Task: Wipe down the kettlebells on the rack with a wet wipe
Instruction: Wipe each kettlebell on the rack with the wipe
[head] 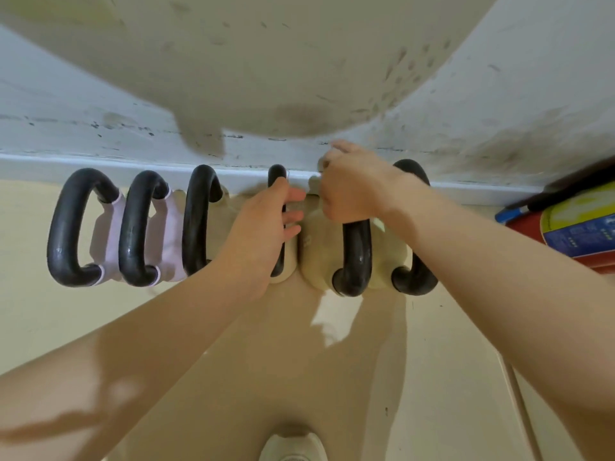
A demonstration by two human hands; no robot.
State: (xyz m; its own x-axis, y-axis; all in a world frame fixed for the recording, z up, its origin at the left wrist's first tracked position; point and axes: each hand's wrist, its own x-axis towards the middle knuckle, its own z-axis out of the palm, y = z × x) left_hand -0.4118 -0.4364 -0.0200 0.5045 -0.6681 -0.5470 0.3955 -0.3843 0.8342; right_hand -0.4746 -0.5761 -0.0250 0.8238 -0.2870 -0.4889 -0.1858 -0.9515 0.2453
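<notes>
Head view | left hand [266,224] grip clamped on kettlebell handle [277,181] | right hand [349,188] grip closed, wipe hidden

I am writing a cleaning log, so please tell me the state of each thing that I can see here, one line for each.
Left hand: closed around the handle of the fourth kettlebell.
Right hand: fingers bunched above the fifth kettlebell; a wipe cannot be made out.
Two lilac kettlebells: standing, untouched.
Third kettlebell: standing, untouched.
Sixth kettlebell: standing, partly hidden by the right forearm.
Fire extinguisher: lying on its side.
</notes>
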